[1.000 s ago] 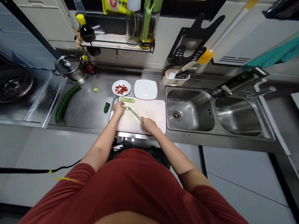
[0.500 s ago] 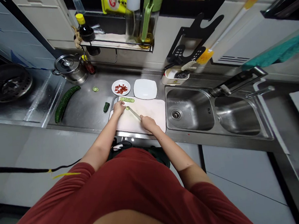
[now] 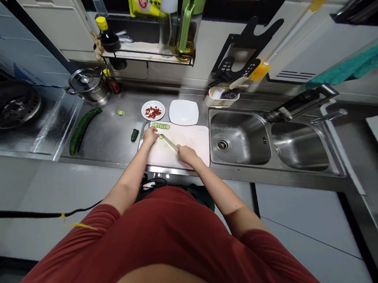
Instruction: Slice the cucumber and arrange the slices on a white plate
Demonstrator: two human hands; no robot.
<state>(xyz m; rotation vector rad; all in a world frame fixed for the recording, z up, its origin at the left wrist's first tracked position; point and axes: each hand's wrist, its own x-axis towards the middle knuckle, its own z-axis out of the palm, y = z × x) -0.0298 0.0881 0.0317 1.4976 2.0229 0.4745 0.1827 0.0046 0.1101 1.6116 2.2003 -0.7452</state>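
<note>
Mid-frame, your right hand [image 3: 187, 155] is wrapped round one slim, straight knife [image 3: 170, 143], its tip at a pale, round-cut cucumber piece [image 3: 161, 136] on the smooth white board [image 3: 191, 145]; whether your curled left hand [image 3: 150, 136] pinches anything, I can't tell. Two plates [image 3: 183, 112], one round, one squarish, lie above.

Moderate, uneven lighting; glare streaks the stainless-steel countertop [image 3: 54, 125] at left; wide-angle stretching at edges; fine detail soft.
</note>
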